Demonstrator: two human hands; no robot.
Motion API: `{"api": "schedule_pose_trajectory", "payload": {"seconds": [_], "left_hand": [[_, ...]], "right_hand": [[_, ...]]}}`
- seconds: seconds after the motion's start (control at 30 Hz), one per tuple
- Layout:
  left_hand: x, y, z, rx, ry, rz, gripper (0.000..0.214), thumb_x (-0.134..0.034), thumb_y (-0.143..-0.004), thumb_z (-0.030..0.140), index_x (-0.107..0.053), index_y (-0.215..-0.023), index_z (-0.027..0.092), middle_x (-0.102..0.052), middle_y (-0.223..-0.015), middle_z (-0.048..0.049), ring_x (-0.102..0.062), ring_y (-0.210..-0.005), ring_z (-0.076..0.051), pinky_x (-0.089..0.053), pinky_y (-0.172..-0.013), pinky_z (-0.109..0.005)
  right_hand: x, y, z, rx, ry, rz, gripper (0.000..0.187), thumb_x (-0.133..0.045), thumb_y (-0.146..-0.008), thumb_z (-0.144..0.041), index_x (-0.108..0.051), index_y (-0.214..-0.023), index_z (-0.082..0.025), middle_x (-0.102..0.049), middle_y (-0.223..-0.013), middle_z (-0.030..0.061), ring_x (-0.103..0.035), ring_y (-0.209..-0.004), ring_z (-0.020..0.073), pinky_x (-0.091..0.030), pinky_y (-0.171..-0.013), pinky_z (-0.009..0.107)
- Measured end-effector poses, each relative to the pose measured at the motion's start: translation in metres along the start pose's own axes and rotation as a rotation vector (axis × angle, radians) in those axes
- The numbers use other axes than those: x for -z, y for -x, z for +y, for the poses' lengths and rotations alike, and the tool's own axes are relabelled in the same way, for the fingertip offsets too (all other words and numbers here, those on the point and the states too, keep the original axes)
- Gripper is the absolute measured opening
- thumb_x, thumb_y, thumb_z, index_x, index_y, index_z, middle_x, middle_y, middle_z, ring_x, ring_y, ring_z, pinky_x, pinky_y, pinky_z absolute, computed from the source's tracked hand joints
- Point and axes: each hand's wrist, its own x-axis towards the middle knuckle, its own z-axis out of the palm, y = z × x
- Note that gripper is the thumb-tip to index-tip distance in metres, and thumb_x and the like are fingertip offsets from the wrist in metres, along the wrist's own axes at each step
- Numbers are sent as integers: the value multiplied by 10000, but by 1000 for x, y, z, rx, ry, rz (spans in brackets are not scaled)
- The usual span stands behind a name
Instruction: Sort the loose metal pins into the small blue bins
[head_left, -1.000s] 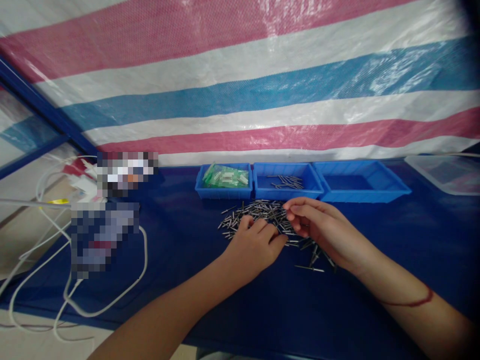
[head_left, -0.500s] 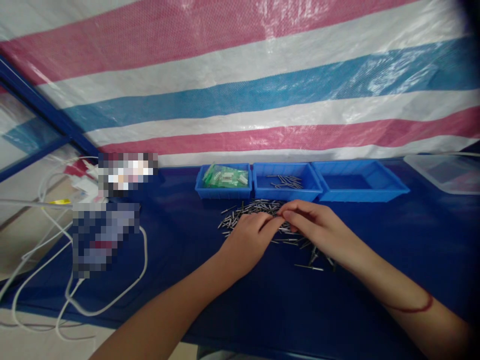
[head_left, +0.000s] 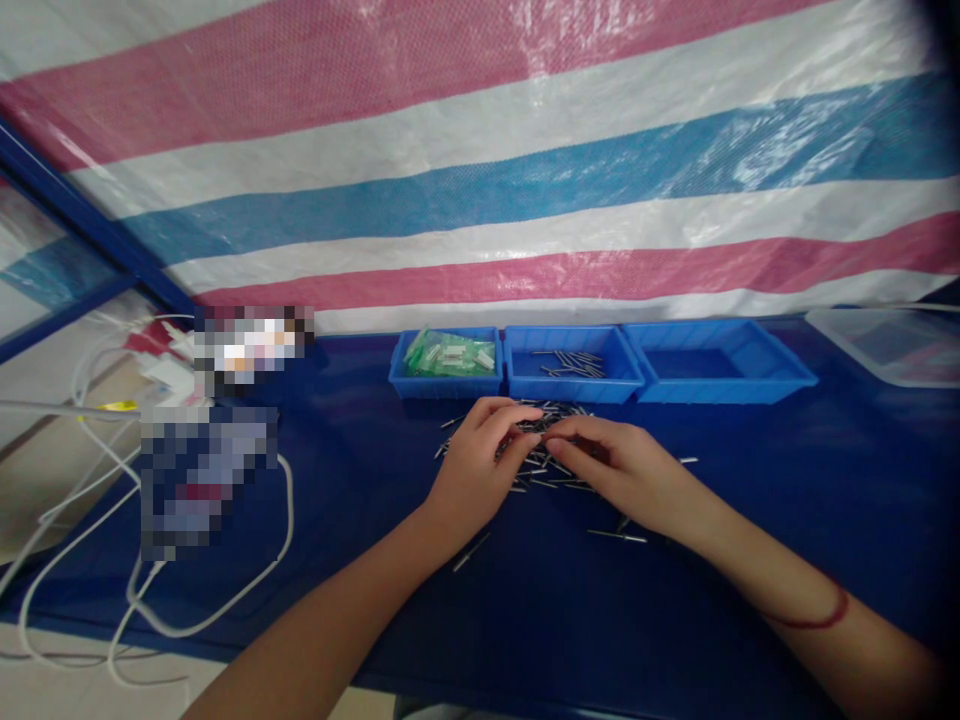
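Note:
A heap of thin metal pins [head_left: 559,462] lies on the blue table [head_left: 570,610] in front of three blue bins. Both my hands rest on the heap, fingertips almost meeting. My left hand [head_left: 480,455] has its fingers curled and pinched on pins at the heap's far left. My right hand [head_left: 619,468] lies low with its fingers pressed together on pins near the middle. The hands hide much of the heap. Single pins [head_left: 619,537] lie loose nearer to me, and one pin [head_left: 471,552] lies under my left wrist.
The left bin [head_left: 446,386] holds green packets, the middle bin [head_left: 574,388] several pins, and the right bin [head_left: 720,390] shows only its floor. A clear plastic box [head_left: 892,350] stands far right. White cables [head_left: 225,600] loop at the left edge. A striped tarp [head_left: 480,180] hangs behind.
Both hands have slid away from me and to the left across the heap, towards the bins. The pins have been pushed together, and a few now lie loose behind the hands.

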Motion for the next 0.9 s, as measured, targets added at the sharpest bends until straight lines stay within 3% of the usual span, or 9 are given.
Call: {"api": "schedule_pose_trajectory", "payload": {"seconds": [0.33, 0.43, 0.6, 0.9], "left_hand": [[-6, 0, 3, 226, 367, -10, 161, -640, -839, 252, -621, -975, 166, -641, -969, -47, -642, -818, -141, -518, -740, -260], [-3, -1, 7, 213, 276, -45, 190, -642, -841, 284, -623, -989, 166, -658, -912, -38, -630, -809, -145, -495, -722, -250], [3, -1, 12, 75, 4, -130, 150, -577, -890, 291, -647, -852, 164, -642, -819, -26, -590, -778, -139, -456, -734, -248], [0, 2, 10, 14, -27, -136, 192, -575, -887, 327, -611, -789, 166, -616, -766, -11, -562, -706, -129, -440, -677, -241]], "right_hand": [[-7, 0, -5, 10, -292, 69, 215, -578, -865, -383, -658, -937, -198, -650, -817, 20, -538, -654, 129, -416, -573, 255], [-7, 2, -4, 15, -287, 117, 222, -578, -868, -383, -653, -966, -198, -663, -880, 41, -566, -702, 145, -435, -605, 273], [-8, 6, -4, 57, -228, 174, 188, -573, -877, -349, -651, -968, -204, -663, -898, 52, -595, -786, 172, -459, -668, 297], [-15, 7, -8, 109, -191, 272, 137, -612, -846, -333, -630, -806, -203, -637, -793, 45, -595, -744, 179, -478, -651, 310]]}}
